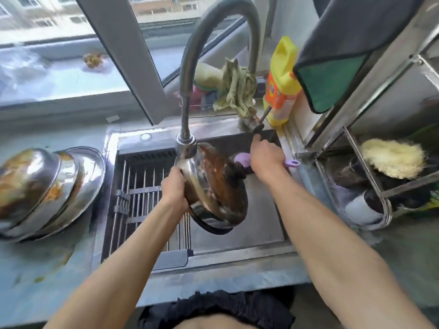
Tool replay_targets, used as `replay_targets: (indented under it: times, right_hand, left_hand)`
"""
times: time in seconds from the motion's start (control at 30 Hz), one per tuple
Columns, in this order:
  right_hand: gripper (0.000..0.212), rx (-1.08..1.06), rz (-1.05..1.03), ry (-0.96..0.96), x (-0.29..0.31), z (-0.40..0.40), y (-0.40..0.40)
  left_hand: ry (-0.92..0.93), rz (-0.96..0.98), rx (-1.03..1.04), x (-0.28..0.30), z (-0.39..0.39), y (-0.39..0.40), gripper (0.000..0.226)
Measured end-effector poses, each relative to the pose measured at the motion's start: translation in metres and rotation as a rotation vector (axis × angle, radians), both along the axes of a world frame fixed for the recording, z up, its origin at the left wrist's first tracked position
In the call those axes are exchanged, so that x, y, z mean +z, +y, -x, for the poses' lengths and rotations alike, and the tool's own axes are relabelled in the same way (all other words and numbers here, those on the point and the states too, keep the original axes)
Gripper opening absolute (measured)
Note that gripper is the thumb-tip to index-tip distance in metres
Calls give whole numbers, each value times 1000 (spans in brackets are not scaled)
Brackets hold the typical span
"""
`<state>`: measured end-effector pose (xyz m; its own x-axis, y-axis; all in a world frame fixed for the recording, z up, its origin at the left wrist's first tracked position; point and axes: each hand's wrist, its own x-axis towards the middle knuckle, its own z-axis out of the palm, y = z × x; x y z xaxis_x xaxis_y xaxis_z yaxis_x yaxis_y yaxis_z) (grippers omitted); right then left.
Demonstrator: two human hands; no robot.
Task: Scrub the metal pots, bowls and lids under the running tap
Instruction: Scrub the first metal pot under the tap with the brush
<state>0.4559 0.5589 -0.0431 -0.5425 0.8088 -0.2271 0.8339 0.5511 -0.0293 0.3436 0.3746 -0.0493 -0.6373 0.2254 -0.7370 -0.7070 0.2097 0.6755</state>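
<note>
Hands: left [174,188] gripping lid [213,186], right [266,155] beside.

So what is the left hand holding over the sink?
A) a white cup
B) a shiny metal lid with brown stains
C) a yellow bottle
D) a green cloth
B: the left hand grips the rim of the metal lid, which is tilted under the tap head and streaked with brown; the yellow bottle stands behind the sink, untouched.

Bright daylight from the window [71,43] behind the sink [237,233]; soft, blurry wide-angle picture, edges bowed.
</note>
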Motion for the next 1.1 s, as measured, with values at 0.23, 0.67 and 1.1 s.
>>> replay_targets:
  times: [0.23,0.67,1.1]
  right_hand:
    - [65,-21,-37,-62,-8,38,45]
    - [50,34,-72,-62,-20,44,64]
    - [49,22,-91,-20,-29,42,62]
  left_hand:
    - [-10,12,-82,0,24,20,35]
    - [-62,89,-60,-24,29,29,30]
    - [-63,74,-45,-24,26,28,32]
